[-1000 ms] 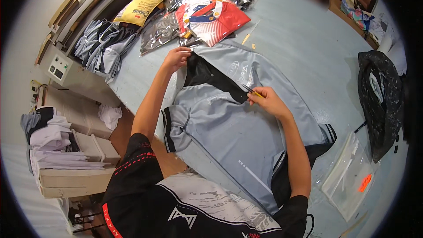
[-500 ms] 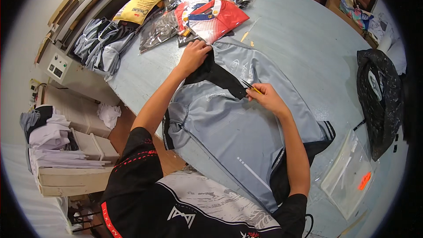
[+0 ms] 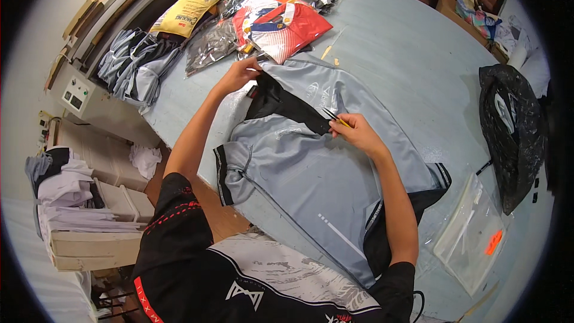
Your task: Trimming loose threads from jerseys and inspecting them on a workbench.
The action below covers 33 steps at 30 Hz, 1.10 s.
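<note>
A light grey jersey (image 3: pixel 311 173) with a black collar (image 3: pixel 287 104) lies spread in front of me. My left hand (image 3: pixel 242 73) is pinched on the far left end of the collar area, lifting that edge. A small dark label (image 3: pixel 253 91) shows on the black fabric below it. My right hand (image 3: pixel 357 133) is closed on small yellow-handled thread snips (image 3: pixel 343 122), their two dark blades pointing up and left. The fingertips touch the near end of the black collar strip. White printing shows on the jersey beside the blades.
Bagged garments, one red and white (image 3: pixel 293 27), lie at the back beside a yellow packet (image 3: pixel 188 12). Folded grey garments (image 3: pixel 134 66) sit at the back left near a machine box (image 3: pixel 75 96). A black plastic bag (image 3: pixel 513 137) and clear bags (image 3: pixel 469 233) lie at the right.
My left hand has moved left along the collar edge and pulled it outward, opening the black neck area and showing the label. My right hand has shifted slightly left with the thread snips.
</note>
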Each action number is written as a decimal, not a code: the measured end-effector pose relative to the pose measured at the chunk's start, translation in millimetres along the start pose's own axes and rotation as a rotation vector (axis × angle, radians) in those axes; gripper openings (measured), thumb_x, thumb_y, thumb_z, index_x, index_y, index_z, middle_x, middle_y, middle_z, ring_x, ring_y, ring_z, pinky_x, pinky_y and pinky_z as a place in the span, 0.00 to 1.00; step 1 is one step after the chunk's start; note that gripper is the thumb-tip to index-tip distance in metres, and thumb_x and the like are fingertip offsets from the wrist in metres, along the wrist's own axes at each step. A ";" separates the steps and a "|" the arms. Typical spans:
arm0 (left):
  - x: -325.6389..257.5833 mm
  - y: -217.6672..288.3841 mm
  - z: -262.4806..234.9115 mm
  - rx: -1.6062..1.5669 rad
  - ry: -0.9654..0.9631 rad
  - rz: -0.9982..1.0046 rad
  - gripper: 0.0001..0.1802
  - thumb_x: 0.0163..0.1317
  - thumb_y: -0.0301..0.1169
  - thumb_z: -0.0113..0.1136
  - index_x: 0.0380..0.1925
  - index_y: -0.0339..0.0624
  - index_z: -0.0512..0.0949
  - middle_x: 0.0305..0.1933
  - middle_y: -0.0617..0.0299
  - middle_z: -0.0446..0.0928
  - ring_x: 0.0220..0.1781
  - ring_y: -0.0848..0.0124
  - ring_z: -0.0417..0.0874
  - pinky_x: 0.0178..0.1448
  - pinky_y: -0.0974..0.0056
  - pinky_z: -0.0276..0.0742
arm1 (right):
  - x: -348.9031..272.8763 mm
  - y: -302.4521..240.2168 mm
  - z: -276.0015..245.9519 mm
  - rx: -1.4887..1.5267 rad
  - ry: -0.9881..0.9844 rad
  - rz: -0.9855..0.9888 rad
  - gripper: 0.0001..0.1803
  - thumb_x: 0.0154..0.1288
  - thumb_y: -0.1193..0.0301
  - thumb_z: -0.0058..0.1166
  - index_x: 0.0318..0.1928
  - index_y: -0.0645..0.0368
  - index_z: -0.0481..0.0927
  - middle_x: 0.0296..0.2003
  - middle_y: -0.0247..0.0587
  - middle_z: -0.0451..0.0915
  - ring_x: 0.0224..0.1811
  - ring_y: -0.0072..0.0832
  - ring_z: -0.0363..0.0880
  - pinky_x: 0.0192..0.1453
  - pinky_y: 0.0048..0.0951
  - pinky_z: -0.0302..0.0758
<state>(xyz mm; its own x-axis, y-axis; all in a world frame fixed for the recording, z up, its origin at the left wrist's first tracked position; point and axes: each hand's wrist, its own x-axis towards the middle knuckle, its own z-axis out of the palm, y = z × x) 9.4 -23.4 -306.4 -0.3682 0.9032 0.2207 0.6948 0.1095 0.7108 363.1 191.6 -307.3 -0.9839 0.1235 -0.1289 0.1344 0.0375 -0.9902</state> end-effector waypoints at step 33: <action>-46.4 49.9 52.7 0.396 0.203 -0.273 0.21 0.43 0.42 0.70 0.30 0.39 0.75 0.31 0.52 0.74 0.35 0.56 0.78 0.39 0.57 0.73 | 1.0 5.4 2.8 0.129 0.063 0.029 0.11 0.68 0.65 0.54 0.31 0.59 0.78 0.18 0.21 0.70 0.13 0.08 0.53 0.17 0.17 0.47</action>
<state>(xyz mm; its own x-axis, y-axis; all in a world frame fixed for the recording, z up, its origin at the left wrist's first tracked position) 93.7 -38.0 -316.3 -0.6537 0.7253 0.2160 0.7227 0.5137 0.4624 362.6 189.2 -313.0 -0.9700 0.1849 -0.1577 0.1423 -0.0939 -0.9854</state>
